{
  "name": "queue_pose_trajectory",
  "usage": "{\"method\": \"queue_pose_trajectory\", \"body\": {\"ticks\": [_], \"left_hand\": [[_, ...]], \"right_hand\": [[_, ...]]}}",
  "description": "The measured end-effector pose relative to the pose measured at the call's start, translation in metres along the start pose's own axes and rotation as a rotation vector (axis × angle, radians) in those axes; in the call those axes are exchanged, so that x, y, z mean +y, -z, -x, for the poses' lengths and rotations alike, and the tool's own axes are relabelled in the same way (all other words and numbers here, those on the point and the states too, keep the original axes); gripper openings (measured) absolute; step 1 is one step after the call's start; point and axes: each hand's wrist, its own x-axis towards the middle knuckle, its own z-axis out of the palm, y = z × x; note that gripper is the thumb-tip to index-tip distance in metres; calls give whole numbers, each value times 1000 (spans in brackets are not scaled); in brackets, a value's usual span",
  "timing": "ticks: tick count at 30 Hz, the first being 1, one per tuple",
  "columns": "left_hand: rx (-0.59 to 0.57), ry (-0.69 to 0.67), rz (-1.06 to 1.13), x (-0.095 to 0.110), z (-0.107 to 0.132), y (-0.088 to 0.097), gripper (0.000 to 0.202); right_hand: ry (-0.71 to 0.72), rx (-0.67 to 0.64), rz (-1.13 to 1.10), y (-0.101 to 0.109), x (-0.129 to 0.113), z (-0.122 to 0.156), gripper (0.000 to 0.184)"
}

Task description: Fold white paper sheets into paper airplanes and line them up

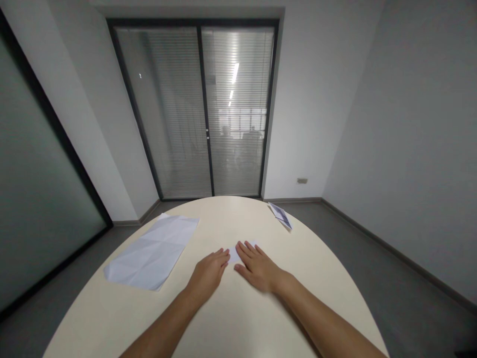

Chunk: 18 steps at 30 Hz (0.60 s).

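A small piece of white paper point(234, 255) lies on the table between my two hands, partly hidden under the right one. My left hand point(208, 272) is at its left end, fingers drawn together and thumb close by, closed on the paper's edge. Flat over the paper's right part lies my right hand point(259, 268), open, with its fingers stretched forward and the thumb apart.
A large creased white sheet point(152, 253) lies at the left of the round cream table point(231, 323). Near the far right edge rests a folded paper point(281, 216). Beyond stand a glass partition with blinds point(167, 114) and grey walls.
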Motion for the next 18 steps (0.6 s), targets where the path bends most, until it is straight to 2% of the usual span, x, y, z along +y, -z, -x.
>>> {"method": "queue_pose_trajectory", "body": {"ticks": [4, 9, 13, 18], "left_hand": [[-29, 23, -55, 1, -3, 1, 39], [-97, 4, -89, 0, 3, 5, 45], [-160, -71, -80, -3, 14, 10, 50], [-223, -87, -93, -6, 20, 12, 58]], "right_hand": [[-96, -16, 18, 5, 6, 1, 74], [-96, 48, 23, 4, 7, 4, 67], [-28, 74, 10, 0, 1, 4, 65], [106, 48, -6, -11, -12, -1, 72]]}}
